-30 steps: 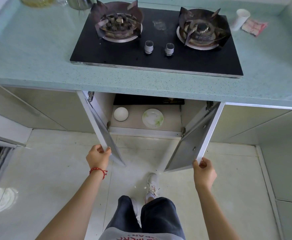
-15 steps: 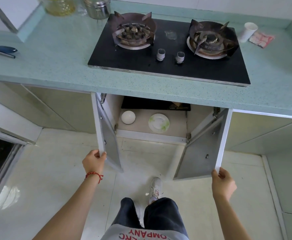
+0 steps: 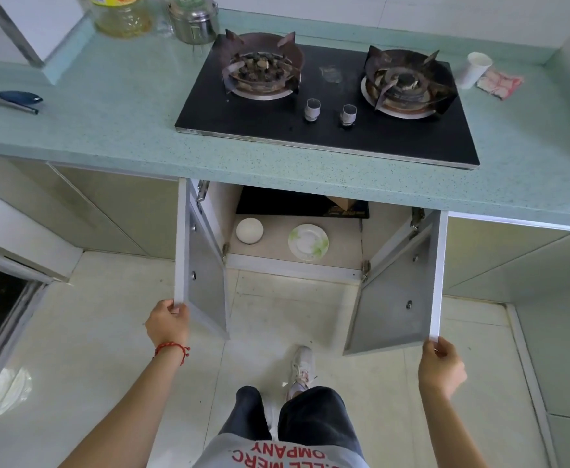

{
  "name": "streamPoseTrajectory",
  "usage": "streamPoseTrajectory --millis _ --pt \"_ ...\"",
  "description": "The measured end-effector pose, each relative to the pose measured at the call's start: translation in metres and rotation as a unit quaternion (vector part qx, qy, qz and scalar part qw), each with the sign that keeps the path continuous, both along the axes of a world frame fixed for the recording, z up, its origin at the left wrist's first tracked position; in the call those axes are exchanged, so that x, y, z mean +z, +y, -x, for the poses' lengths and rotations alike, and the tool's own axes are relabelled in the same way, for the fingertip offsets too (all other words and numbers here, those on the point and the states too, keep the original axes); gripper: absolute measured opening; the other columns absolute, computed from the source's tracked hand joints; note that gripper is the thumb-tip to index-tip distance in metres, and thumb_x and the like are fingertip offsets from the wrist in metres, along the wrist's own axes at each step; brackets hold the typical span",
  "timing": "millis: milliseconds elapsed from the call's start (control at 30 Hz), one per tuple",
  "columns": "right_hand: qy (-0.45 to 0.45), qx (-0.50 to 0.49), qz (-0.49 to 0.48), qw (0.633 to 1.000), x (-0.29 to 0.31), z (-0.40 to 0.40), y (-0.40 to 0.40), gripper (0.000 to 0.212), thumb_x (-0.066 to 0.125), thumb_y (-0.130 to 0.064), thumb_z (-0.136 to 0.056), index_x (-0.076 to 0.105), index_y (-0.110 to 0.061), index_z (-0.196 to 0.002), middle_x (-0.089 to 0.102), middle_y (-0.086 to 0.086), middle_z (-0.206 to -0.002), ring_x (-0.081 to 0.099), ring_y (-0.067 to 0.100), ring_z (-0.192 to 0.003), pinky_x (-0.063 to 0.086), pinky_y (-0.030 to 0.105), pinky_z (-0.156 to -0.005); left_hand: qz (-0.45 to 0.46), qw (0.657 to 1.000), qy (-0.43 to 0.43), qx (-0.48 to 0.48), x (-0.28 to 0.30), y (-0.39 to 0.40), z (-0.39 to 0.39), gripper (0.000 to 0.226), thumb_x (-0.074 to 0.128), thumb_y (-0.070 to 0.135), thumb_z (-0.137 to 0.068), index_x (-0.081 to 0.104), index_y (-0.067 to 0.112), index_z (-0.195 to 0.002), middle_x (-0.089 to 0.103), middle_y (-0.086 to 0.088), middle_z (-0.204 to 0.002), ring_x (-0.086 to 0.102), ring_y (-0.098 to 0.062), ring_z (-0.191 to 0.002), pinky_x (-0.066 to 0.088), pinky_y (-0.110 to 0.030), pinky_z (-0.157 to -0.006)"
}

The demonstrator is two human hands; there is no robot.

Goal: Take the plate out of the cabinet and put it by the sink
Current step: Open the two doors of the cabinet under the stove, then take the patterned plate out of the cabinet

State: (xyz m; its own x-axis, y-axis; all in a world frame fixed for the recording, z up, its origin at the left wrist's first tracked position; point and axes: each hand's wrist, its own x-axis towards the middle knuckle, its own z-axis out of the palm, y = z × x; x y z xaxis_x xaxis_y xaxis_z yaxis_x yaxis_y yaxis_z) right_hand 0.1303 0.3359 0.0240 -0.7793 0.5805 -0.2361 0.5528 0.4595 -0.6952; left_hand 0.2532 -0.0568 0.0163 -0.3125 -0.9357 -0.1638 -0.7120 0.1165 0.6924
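Note:
A white plate with green leaf marks (image 3: pixel 308 242) lies on the floor of the open cabinet (image 3: pixel 297 268) under the stove. A plain white bowl (image 3: pixel 249 230) sits to its left. My left hand (image 3: pixel 168 323) grips the bottom corner of the left cabinet door (image 3: pixel 199 265). My right hand (image 3: pixel 441 364) grips the bottom corner of the right cabinet door (image 3: pixel 401 292). Both doors stand swung wide toward me. No sink is in view.
A black two-burner gas stove (image 3: pixel 327 106) sits on the green speckled countertop (image 3: pixel 108 130). An oil bottle (image 3: pixel 121 15) and steel canister (image 3: pixel 194 18) stand at the back left, blue-handled tongs (image 3: pixel 13 100) at the far left, a paper cup (image 3: pixel 475 69) at right. My shoe (image 3: pixel 301 369) rests on the tiled floor.
Both cabinet doors have swung wider open, with my hands still on their lower corners. My head has pulled back, showing more of the countertop.

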Motion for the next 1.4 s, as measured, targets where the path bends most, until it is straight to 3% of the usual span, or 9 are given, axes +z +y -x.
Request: streamPoseTrajectory --millis 100,200,367,533,700,900,1400 --pt "-0.002 -0.023 0.004 1.000 0.001 -0.007 -0.007 0.030 0.049 -0.007 -0.085 0.055 0.000 -0.114 0.067 0.023 -0.108 0.055 0.040 -0.104 0.040 0.043 -0.095 -0.015 1.000 -0.009 0.023 0.000 0.010 -0.009 0.020 0.058 0.004 -0.080 0.061 -0.008 -0.095 0.068 -0.031 -0.093 0.061 -0.045 -0.089 0.048 -0.044 -0.080" --pt "-0.014 -0.011 0.019 1.000 0.003 -0.019 -0.027 0.038 0.049 -0.006 -0.085 0.049 0.001 -0.122 0.064 0.025 -0.113 0.053 0.041 -0.110 0.037 0.042 -0.097 -0.067 0.997 -0.015 -0.026 -0.003 0.032 -0.018 0.026 0.056 0.008 -0.084 0.059 -0.007 -0.104 0.067 -0.027 -0.104 0.060 -0.041 -0.098 0.046 -0.042 -0.087" --pt "-0.016 0.166 0.071 0.983 0.006 -0.043 -0.072 0.033 0.051 -0.011 -0.089 0.053 -0.003 -0.120 0.060 0.021 -0.120 0.055 0.034 -0.109 0.041 0.037 -0.093 -0.122 0.971 -0.016 -0.203 -0.003 0.068 -0.020 0.038 0.052 0.017 -0.090 0.049 0.000 -0.124 0.054 -0.020 -0.131 0.049 -0.032 -0.122 0.036 -0.039 -0.104" --pt "-0.006 0.345 0.009 0.939 0.012 -0.046 -0.094 0.040 0.049 -0.020 -0.092 0.045 -0.006 -0.129 0.050 0.013 -0.134 0.048 0.027 -0.121 0.039 0.035 -0.098 -0.069 0.940 -0.027 -0.333 0.000 0.083 -0.013 0.044 0.048 0.024 -0.092 0.042 0.007 -0.132 0.046 -0.011 -0.140 0.038 -0.024 -0.131 0.030 -0.036 -0.111" --pt "-0.014 0.434 -0.060 0.899 0.012 -0.034 -0.100 0.044 0.045 -0.025 -0.093 0.039 -0.009 -0.133 0.043 0.007 -0.141 0.041 0.024 -0.127 0.036 0.032 -0.100 0.035 0.906 -0.074 -0.416 0.001 0.087 0.007 0.048 0.044 0.028 -0.092 0.036 0.009 -0.135 0.041 -0.010 -0.144 0.033 -0.024 -0.135 0.027 -0.038 -0.111" --pt "-0.030 0.471 -0.090 0.877 0.004 -0.007 -0.100 0.045 0.043 -0.026 -0.094 0.036 -0.009 -0.135 0.039 0.007 -0.144 0.040 0.025 -0.127 0.038 0.036 -0.101 0.084 0.870 -0.124 -0.470 -0.009 0.086 0.040 0.049 0.039 0.030 -0.093 0.032 0.010 -0.137 0.036 -0.009 -0.147 0.028 -0.023 -0.138 0.025 -0.038 -0.113" --pt "-0.065 0.488 -0.107 0.864 -0.041 0.089 -0.095 0.046 0.042 -0.027 -0.094 0.035 -0.009 -0.136 0.038 0.010 -0.144 0.038 0.026 -0.129 0.032 0.038 -0.106 0.111 0.847 -0.157 -0.495 -0.045 0.088 0.134 0.047 0.047 0.026 -0.091 0.039 0.005 -0.133 0.042 -0.016 -0.142 0.035 -0.029 -0.134 0.031 -0.044 -0.110"
